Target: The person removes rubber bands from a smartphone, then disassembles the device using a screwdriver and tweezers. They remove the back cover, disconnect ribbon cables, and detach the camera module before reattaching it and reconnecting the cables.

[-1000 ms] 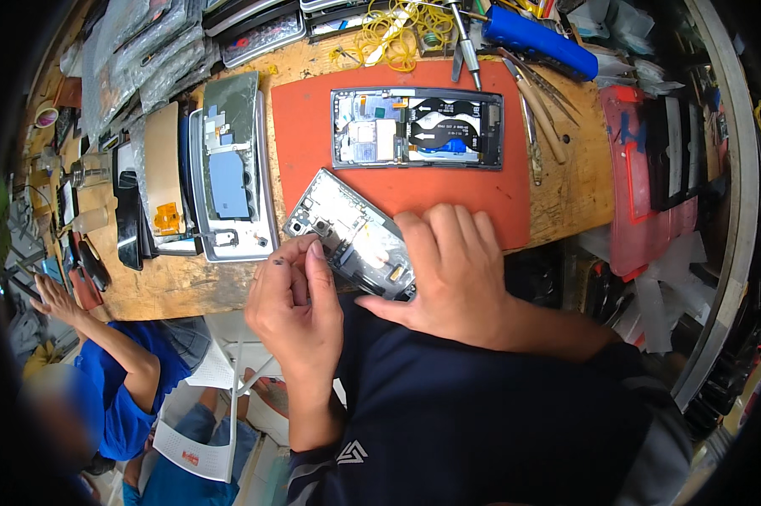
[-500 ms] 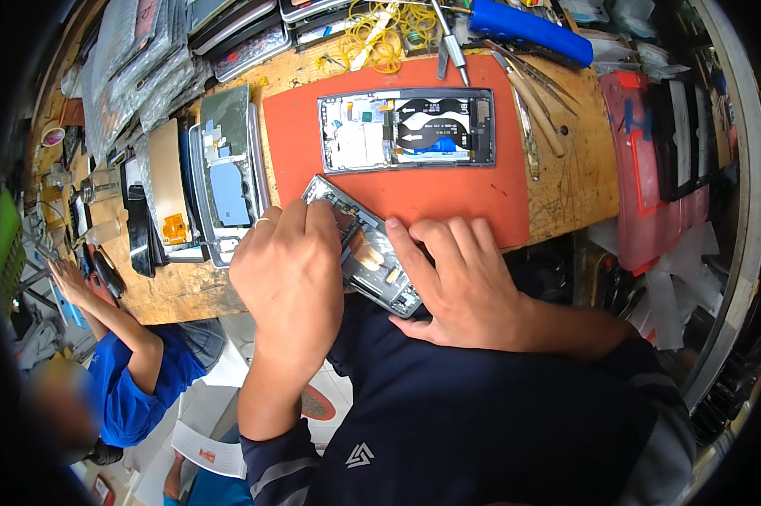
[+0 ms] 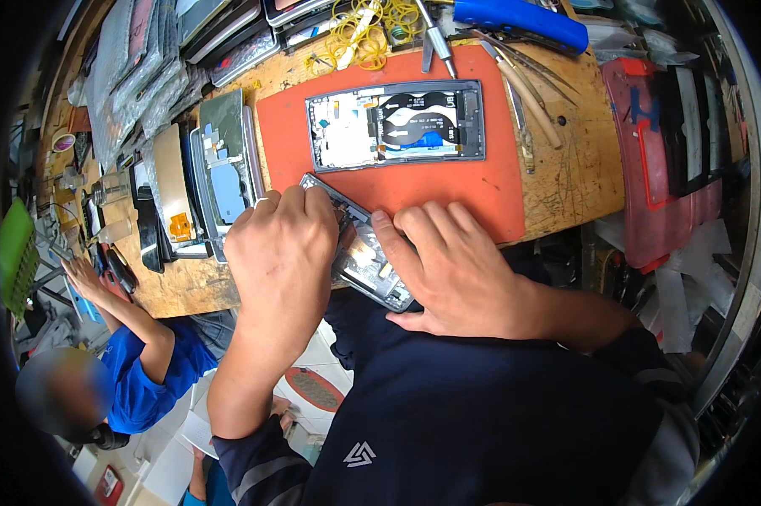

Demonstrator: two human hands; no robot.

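Opened rectangular phone with a dark-grey frame [image 3: 365, 257] is held slantwise at the near edge of the brown wooden tabletop [image 3: 574, 190]. The left hand [image 3: 281, 249] covers its upper-left part, fingers curled, tips hidden; whether they pinch anything I cannot tell. The right hand [image 3: 456, 270], half open, grips its right end between thumb and fingers. Beyond, a flat orange-red mat [image 3: 435, 185] bears a second opened, dark-framed phone [image 3: 396, 126], its left half glare-bleached. Farther, a slim silver metal screwdriver [image 3: 435, 38] and a thick blue cylindrical tool [image 3: 524, 24] are cut off by the top edge.
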